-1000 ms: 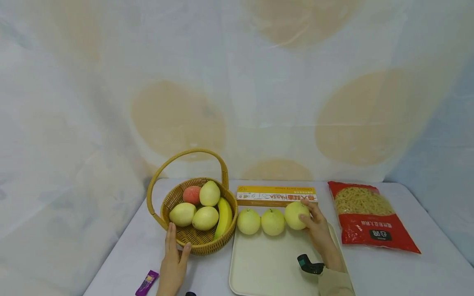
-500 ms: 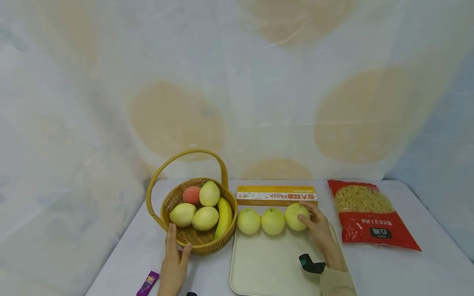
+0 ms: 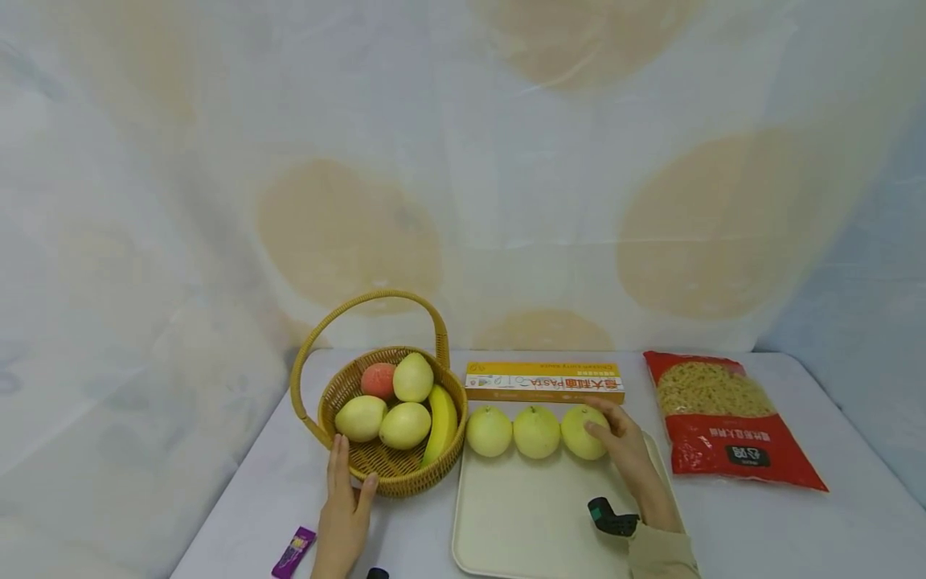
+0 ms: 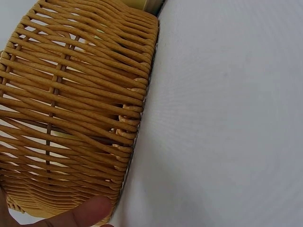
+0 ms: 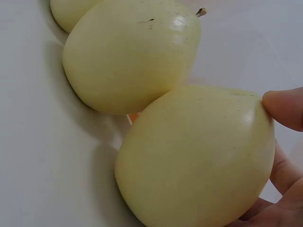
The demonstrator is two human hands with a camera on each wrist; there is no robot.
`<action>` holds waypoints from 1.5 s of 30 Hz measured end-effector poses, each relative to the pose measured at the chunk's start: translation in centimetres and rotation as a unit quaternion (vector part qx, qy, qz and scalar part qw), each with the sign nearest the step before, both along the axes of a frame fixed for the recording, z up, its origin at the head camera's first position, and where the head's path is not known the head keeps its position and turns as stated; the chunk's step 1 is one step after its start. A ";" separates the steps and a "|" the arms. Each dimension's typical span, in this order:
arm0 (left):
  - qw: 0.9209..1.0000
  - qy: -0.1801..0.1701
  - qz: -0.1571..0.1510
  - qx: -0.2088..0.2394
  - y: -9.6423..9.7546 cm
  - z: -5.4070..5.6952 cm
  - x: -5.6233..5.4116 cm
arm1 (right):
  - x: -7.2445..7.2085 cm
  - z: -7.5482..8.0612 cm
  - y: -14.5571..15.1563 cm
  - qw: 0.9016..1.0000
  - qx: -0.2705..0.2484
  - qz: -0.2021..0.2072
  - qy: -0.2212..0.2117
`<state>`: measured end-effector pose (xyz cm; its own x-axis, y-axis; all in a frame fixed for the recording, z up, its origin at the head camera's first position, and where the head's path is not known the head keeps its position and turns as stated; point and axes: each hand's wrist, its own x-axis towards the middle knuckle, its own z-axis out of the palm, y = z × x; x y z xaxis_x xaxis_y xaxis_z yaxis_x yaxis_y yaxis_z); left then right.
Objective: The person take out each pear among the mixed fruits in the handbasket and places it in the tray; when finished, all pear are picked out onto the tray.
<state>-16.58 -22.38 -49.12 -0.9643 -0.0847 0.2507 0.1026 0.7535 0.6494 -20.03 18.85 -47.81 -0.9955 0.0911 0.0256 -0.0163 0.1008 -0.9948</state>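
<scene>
My right hand (image 3: 625, 450) grips a yellow-green pear (image 3: 583, 433) with thumb and fingers. This pear touches the middle pear (image 3: 536, 433) of a row of three along the far end of the cream tray (image 3: 531, 515); the leftmost pear (image 3: 489, 432) sits by the basket. In the right wrist view, the held pear (image 5: 199, 161) presses against its neighbour (image 5: 132, 56). My left hand (image 3: 343, 511) rests against the near left side of the wicker basket (image 3: 412, 482), fingers straight and thumb apart. The left wrist view shows a fingertip (image 4: 92, 210) at the basket's weave (image 4: 71, 104).
Inside the basket lie several yellowish pears (image 3: 405, 426), a red fruit (image 3: 378, 380) and a banana (image 3: 441, 426); its handle (image 3: 376, 295) arches up. Behind the tray stands a pasta box (image 3: 546, 382). A red pasta bag (image 3: 731, 426) lies right, a purple packet (image 3: 293, 553) at the front left.
My right hand has lowered the pear slightly, bringing it level with the other two in the row. The left hand stays at the basket. The whole head view has shifted a little.
</scene>
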 end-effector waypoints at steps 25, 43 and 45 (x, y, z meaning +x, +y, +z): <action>1.000 -0.005 0.007 -0.004 0.1 0.1 0.0 | 0.3 1.2 1.7 0.998 0.046 -0.034 -0.008; 1.000 -0.002 0.007 -0.009 -0.1 -0.2 -0.1 | 1.6 5.5 -0.6 0.995 0.037 -0.026 0.093; 1.000 -0.001 0.007 -0.007 -0.1 -0.2 -0.1 | 1.7 5.8 -1.2 0.992 0.027 -0.009 0.125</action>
